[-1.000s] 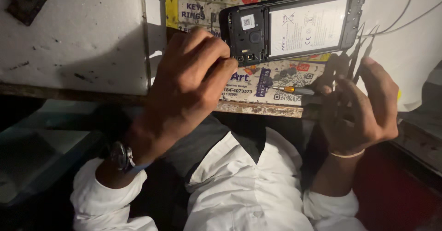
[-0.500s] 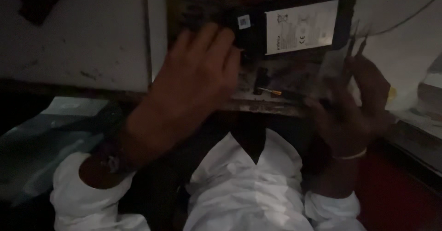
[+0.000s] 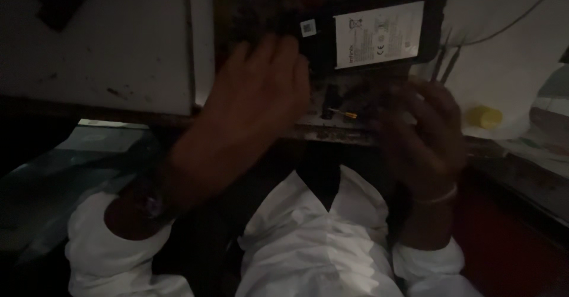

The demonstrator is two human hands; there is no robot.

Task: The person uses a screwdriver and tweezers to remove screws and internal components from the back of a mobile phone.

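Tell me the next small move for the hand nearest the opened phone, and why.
Probably steady the left hand on the near edge of the opened phone before doing anything finer. The frame is dark and that hand is blurred beside the phone's camera end, with no firm grip to be seen. The right hand hangs below the phone near the small screwdriver; whether it holds anything cannot be told.

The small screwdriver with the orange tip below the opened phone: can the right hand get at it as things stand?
Probably yes. The screwdriver lies uncovered on the bench between both hands, just left of the right hand, with nothing visible across the gap; the dim picture hides what that hand holds.
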